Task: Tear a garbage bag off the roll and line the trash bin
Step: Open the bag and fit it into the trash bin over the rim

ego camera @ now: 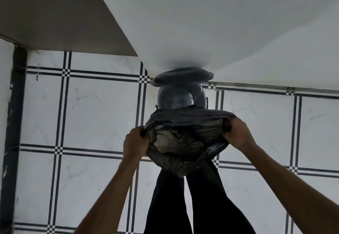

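Nearest: dark trouser legs (183,206) planted on the tiled floor (88,114), forearms reaching forward and down.

Left hand (134,144) clenched on the left edge of the black garbage bag (183,134); right hand (238,134) clenched on the right edge. Bag mouth stretched open between them, thin film bunched and hanging in a loose pouch over the legs.

Just beyond the bag's far lip: dark round trash bin (180,98), standing on the floor hard against the foot of the white wall (201,23). Above the bin, a dark round lid (183,75), seemingly tipped back against that wall. No roll in sight.

Bag likely already torn free, not yet over the rim.

Risks from here, as judgement:
- Thin film overstretched between two tight fists, liable to split at a pinch point.
- Far lip possibly catching on the near rim and folding inward, leaving the bin half lined.
- Light bin pushed or tipped against the wall by a downward tug.
- Lid perhaps knocked down onto the opening.
- Dim light hiding any small tear.
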The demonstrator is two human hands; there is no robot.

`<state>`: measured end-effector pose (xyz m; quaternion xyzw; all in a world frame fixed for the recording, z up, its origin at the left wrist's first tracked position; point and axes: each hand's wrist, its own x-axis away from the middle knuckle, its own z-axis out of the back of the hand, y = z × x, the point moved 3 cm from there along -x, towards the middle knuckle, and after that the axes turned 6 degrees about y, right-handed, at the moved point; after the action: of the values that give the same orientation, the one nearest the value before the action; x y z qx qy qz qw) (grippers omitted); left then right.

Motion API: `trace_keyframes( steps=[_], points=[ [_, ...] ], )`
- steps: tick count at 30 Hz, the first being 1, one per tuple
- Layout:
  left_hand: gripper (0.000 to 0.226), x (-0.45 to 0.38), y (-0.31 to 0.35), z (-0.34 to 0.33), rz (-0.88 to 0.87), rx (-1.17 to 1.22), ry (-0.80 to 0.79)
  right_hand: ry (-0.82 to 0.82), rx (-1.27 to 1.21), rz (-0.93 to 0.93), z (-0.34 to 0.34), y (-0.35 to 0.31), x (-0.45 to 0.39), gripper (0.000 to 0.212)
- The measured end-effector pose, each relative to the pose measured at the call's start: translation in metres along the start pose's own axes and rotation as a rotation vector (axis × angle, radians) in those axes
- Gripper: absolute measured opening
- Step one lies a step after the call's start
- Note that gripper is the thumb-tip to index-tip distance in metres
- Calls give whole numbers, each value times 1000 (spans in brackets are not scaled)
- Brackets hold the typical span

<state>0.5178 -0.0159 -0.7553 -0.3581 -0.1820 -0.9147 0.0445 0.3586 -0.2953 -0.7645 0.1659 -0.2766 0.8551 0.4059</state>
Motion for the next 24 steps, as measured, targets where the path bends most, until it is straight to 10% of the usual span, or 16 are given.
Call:
trace_keyframes(
  steps=[24],
  points=[
    [25, -183, 5, -132, -351, -4, 60, 157, -125, -137, -144, 58, -106, 30]
  ],
)
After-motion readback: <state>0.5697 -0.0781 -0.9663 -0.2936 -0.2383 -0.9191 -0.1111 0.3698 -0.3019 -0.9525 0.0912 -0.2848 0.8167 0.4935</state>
